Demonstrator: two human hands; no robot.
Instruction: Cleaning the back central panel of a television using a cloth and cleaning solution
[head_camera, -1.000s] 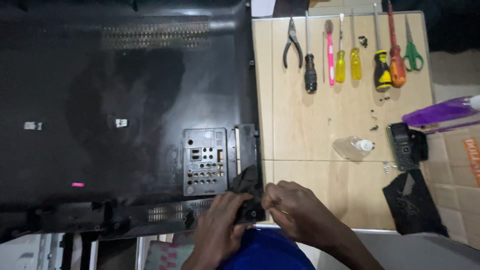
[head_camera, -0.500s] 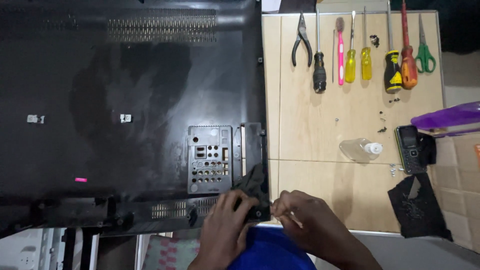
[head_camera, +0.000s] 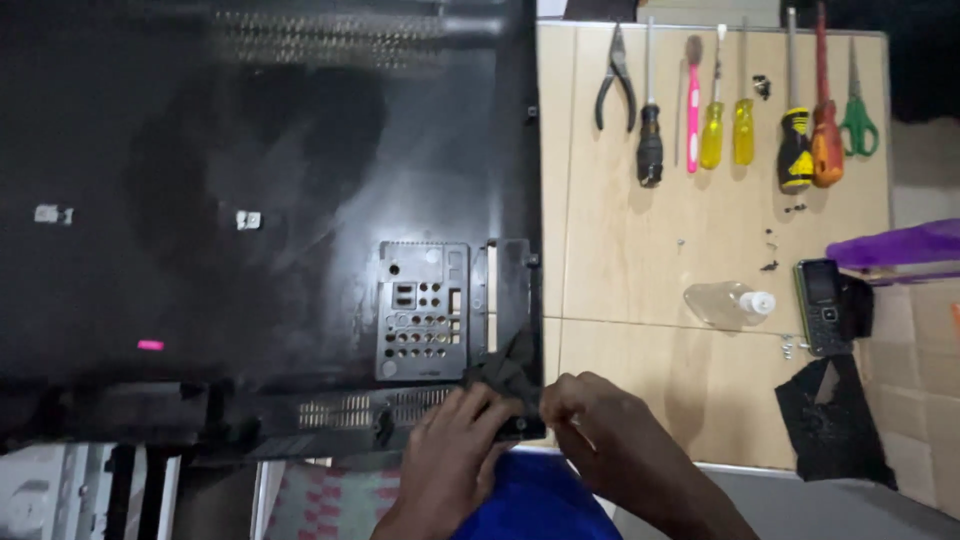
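Gripping television back panel (head_camera: 300, 200) corner, both hands

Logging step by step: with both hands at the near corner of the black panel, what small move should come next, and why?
Probably a gentle pull of the dark cloth-like piece away from the corner of the black back panel. The left hand and right hand both pinch at that corner beside the grey port plate, and no tool from the row, such as the pliers, is in hand.

One head-worn camera is looking almost straight down, from fairly near, taking in the television back (head_camera: 260, 200), the worktop (head_camera: 650, 330) and both hands at the bottom edge.
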